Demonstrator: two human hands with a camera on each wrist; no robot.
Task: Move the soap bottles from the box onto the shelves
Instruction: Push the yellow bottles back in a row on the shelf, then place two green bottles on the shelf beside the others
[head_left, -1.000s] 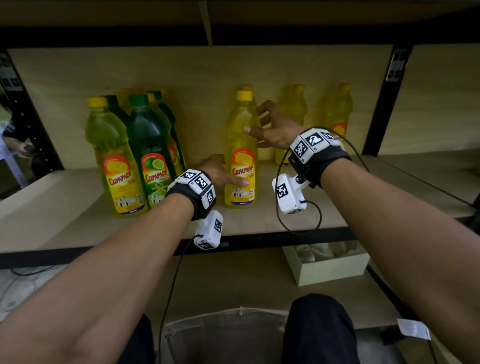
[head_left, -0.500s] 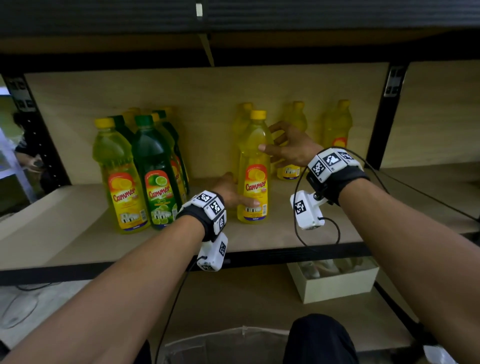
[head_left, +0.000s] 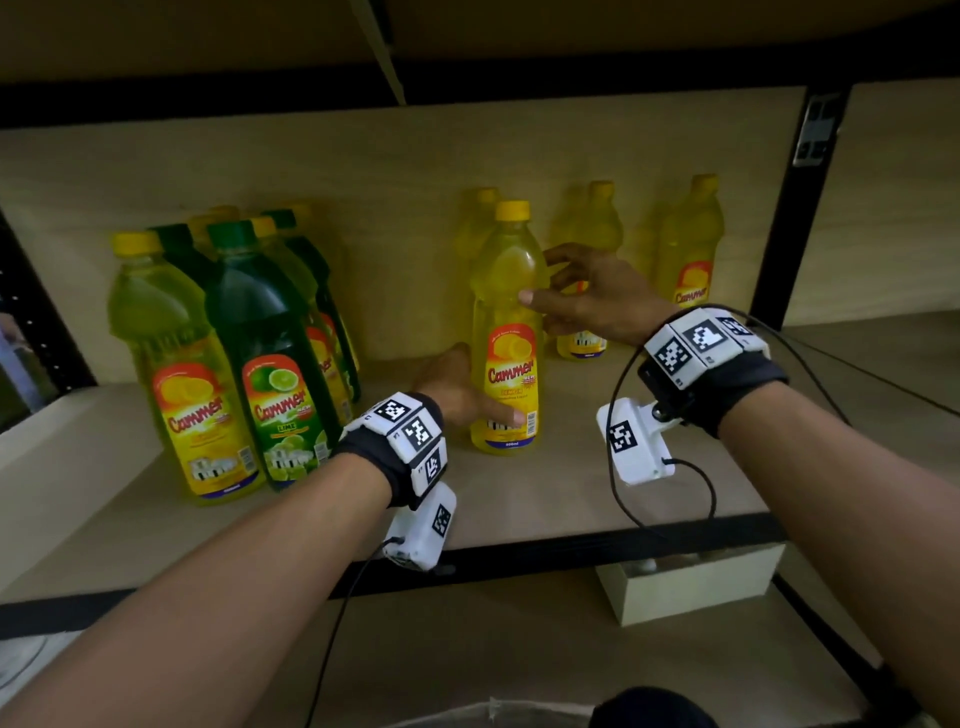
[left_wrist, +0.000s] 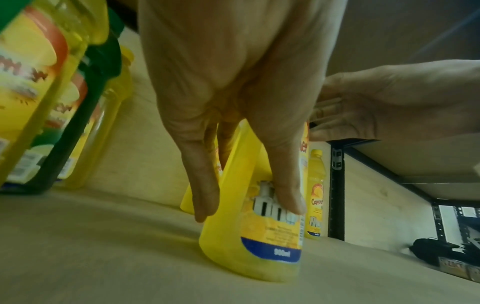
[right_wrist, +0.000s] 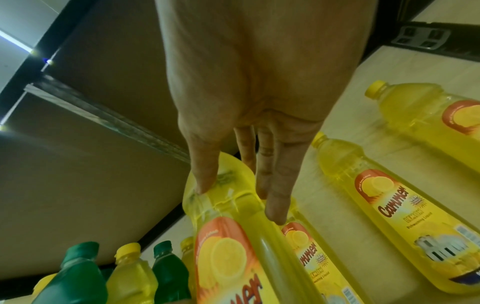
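yellow bottle between left hand, right hand

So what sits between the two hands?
In the head view, a tall yellow plastic soap bottle on the wooden shelf: left hand at its base, right hand at its shoulder.

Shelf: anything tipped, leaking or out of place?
Nothing stands out. The front lemon bottle stands upright on the shelf, left hand holding its base, right hand touching its shoulder with the thumb. The other bottles are upright, no spill visible.
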